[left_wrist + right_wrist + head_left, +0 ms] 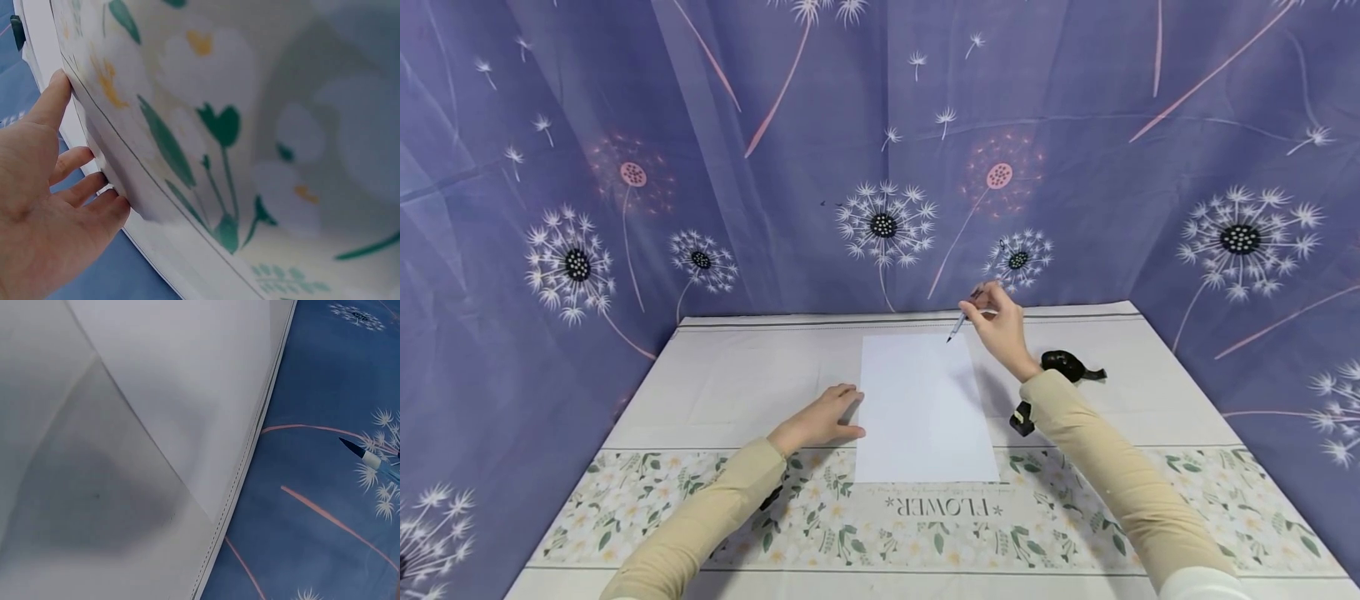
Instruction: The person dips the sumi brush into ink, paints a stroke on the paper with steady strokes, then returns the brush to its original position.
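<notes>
A white sheet of paper (917, 408) lies on the table. My right hand (1002, 325) pinches a brush pen (957, 327) with a pale blue barrel, its tip pointing down over the far right part of the sheet. In the right wrist view the brush pen (372, 460) shows a dark pointed tip and a white collar; most of that hand is outside the view. At the sheet's left edge my left hand (831, 415) rests with fingers spread and loosely bent. The left wrist view shows this hand (56, 194) with its fingertips at the surface.
A black rounded object with a strap-like end (1063, 364) lies beyond my right forearm. Closer in is a small black object (1022, 419), partly behind the sleeve. The tablecloth (730, 392) has a floral band, and a purple dandelion-print curtain (790, 233) stands behind the table.
</notes>
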`<state>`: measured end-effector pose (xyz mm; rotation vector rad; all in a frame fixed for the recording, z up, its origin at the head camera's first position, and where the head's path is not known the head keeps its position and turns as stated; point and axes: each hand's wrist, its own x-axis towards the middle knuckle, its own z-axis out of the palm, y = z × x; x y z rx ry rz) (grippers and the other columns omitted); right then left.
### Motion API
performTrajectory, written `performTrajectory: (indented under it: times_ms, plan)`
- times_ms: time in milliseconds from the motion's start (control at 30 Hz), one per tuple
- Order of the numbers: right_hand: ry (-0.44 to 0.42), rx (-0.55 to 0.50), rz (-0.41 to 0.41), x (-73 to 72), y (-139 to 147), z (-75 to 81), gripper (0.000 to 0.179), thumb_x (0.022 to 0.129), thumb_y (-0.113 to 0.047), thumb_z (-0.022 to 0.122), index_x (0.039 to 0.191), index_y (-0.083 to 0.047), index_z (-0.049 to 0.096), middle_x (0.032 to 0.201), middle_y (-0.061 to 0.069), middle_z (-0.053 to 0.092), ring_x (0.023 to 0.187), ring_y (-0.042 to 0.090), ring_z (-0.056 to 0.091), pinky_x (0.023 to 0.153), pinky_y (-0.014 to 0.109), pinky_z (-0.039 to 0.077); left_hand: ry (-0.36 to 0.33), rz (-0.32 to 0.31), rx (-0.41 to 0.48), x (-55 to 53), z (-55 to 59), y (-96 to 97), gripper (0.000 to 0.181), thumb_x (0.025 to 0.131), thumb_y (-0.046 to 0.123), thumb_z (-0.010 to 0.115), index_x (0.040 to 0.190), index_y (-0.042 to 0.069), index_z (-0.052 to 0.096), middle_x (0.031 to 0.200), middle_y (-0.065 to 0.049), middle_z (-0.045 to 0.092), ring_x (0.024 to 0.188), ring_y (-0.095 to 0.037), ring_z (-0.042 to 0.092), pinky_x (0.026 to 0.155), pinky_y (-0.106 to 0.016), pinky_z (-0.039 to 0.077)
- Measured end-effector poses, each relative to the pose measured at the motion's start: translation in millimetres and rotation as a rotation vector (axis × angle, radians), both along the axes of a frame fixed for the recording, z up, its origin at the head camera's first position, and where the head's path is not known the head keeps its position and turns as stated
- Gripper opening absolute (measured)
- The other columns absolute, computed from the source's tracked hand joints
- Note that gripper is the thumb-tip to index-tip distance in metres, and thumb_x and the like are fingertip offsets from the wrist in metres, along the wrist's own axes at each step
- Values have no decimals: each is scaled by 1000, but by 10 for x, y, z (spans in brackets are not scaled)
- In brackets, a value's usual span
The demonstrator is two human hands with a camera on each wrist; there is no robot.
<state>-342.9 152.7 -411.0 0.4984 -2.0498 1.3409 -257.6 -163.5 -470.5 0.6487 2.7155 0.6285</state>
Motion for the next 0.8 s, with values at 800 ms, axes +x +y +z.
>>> performTrajectory:
  times_ms: [800]
  plan:
    - [-16, -11, 85, 201, -313, 104, 22, 86, 0, 71, 93, 13, 54, 87, 24, 65, 80, 19, 65, 71, 11, 55, 8, 5, 7, -14, -50, -21, 76, 91, 42, 65, 149, 4, 35, 157, -19, 25, 147, -36, 22, 119, -50, 28]
